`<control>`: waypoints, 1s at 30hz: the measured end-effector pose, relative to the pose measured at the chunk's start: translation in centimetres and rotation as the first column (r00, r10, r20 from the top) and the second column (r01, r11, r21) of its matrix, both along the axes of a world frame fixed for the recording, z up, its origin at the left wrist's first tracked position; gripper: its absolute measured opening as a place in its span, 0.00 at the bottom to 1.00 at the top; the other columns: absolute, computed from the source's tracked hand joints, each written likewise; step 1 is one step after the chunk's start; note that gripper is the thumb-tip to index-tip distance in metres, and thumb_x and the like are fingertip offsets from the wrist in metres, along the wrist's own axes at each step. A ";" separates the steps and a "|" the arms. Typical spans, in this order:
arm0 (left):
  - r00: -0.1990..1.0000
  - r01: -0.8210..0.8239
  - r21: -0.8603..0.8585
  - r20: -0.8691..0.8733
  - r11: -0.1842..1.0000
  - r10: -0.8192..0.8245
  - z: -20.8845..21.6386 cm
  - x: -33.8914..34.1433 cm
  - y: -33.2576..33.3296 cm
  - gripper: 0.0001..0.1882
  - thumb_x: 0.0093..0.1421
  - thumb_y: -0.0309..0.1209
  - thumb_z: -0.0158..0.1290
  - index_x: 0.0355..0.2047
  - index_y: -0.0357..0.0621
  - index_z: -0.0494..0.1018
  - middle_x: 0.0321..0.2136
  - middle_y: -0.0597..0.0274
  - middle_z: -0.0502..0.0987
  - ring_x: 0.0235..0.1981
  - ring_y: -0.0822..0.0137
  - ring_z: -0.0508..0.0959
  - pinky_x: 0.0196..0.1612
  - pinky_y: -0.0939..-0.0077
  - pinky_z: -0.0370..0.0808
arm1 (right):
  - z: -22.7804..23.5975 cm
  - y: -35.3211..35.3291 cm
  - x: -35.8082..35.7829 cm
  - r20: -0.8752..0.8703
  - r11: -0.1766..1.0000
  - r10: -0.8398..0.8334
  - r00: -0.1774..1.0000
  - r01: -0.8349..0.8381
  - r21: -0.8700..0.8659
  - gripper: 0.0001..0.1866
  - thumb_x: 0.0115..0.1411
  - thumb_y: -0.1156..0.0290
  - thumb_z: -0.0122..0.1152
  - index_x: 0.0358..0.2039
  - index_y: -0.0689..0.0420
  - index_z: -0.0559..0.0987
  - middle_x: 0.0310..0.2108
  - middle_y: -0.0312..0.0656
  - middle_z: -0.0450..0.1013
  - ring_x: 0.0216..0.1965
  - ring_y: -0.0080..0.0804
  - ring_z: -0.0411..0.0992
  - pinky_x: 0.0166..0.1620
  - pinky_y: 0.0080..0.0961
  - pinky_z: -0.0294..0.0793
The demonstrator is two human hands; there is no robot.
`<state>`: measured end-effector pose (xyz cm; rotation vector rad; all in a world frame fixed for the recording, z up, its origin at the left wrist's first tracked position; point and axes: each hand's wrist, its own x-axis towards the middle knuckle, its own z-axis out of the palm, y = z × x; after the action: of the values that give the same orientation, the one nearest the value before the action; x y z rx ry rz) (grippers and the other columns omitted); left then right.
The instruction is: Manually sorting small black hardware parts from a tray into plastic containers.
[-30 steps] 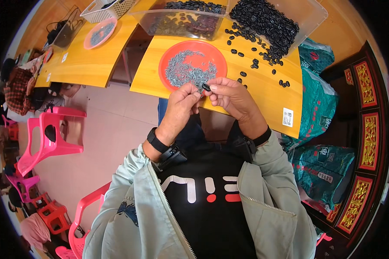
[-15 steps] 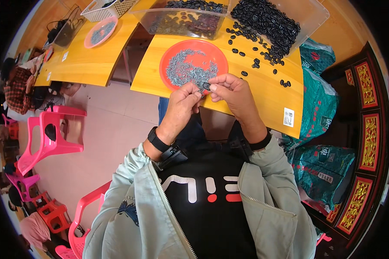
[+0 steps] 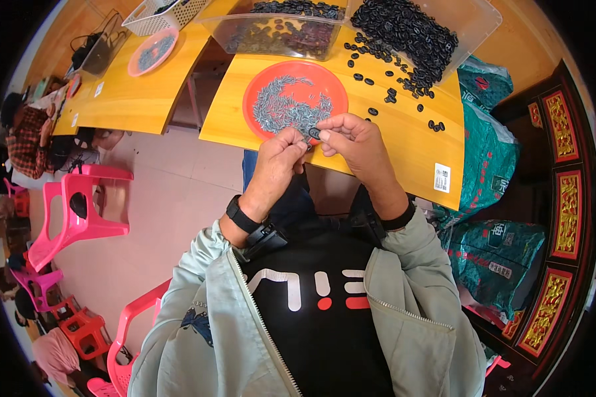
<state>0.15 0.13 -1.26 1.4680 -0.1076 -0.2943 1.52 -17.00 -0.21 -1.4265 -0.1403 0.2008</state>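
A small black oval piece (image 3: 314, 133), with what looks like a slotted middle, is pinched between the thumb and fingers of my right hand (image 3: 362, 147). Just left of it, the fingertips of my left hand (image 3: 277, 161) are closed together, almost touching the piece. Whatever they grip is too small and too hidden to name. Both hands hover over the near rim of a round red plate (image 3: 340, 89). Many short grey metal pins or screws (image 3: 271, 109) lie heaped in that plate, mostly along its left and near sides.
Loose black oval pieces (image 3: 437, 126) lie scattered right of the plate, spilling from a tipped clear bin (image 3: 480, 36). Another clear bin (image 3: 278, 40) stands behind the plate. Green sacks (image 3: 493, 162) flank the yellow table (image 3: 404, 159). Pink chairs (image 3: 89, 205) and another person (image 3: 30, 139) are at left.
My hands keep nearly the same place and grip. The black oval piece is turned slightly, showing more of its face. The whole view has shifted very little.
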 end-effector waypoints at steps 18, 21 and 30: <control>0.999 -0.010 -0.044 -0.033 0.999 0.009 -0.1 0.0 -0.1 0.06 0.59 0.30 0.44 0.25 0.45 0.65 0.17 0.70 0.66 0.18 0.78 0.68 0.22 0.87 0.62 | -0.9 0.3 -0.1 -0.005 0.998 0.024 1.000 -0.024 -0.057 0.08 0.57 0.77 0.54 0.37 0.64 0.75 0.30 0.37 0.74 0.28 0.17 0.71 0.33 0.14 0.72; 0.999 -0.023 -0.027 -0.034 0.999 0.022 0.1 -0.1 -0.2 0.06 0.59 0.30 0.44 0.25 0.45 0.65 0.17 0.70 0.66 0.18 0.78 0.68 0.23 0.86 0.62 | -0.9 0.4 -0.2 -0.004 0.998 0.023 1.000 -0.024 -0.054 0.08 0.57 0.77 0.54 0.37 0.64 0.75 0.30 0.36 0.74 0.28 0.18 0.71 0.33 0.14 0.72; 0.999 -0.028 -0.036 -0.043 0.999 0.026 -0.3 -0.1 -0.2 0.07 0.59 0.30 0.43 0.24 0.45 0.65 0.17 0.70 0.66 0.18 0.78 0.67 0.23 0.86 0.62 | -0.5 1.0 -0.7 0.039 0.998 -0.013 0.999 0.015 -0.056 0.08 0.54 0.79 0.55 0.35 0.66 0.75 0.29 0.38 0.74 0.30 0.19 0.72 0.33 0.16 0.72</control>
<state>0.05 -0.07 -1.54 1.4248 -0.0582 -0.2999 0.77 -15.98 -0.71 -1.4875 -0.1580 0.1667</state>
